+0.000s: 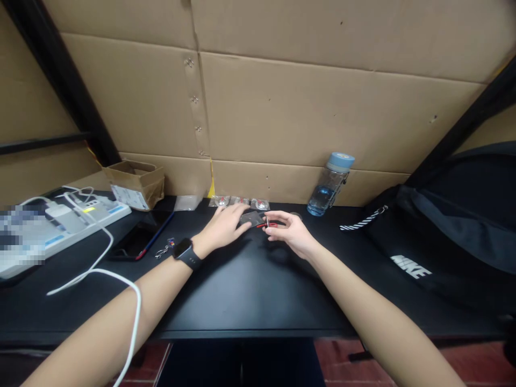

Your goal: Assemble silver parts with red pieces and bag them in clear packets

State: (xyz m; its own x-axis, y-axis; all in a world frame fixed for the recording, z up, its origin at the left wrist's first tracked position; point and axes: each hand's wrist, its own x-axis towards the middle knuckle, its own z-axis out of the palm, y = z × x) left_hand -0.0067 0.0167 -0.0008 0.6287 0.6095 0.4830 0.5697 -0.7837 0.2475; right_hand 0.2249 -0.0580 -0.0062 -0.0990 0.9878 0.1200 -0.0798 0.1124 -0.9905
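In the middle of the table, my left hand point(226, 224) holds a small clear plastic bag point(251, 219) between its thumb and fingers. A dark watch sits on that wrist. Just right of the bag, my right hand point(291, 232) pinches a small item with a red cord point(272, 225) between thumb and fingertips. A thin dark or metal part shows at the fingertips; its exact kind is too small to make out. Behind the hands, by the cardboard wall, lie several small bagged round items point(260, 204) with red marks.
A flat clear bag point(188, 202) lies beside the cardboard box point(139, 185). Left are a phone point(145, 236), a keychain point(164, 249), and a power strip point(88, 226). A white cable point(138, 306) crosses my left forearm. Right stand a water bottle point(325, 188) and black backpack point(439, 231).
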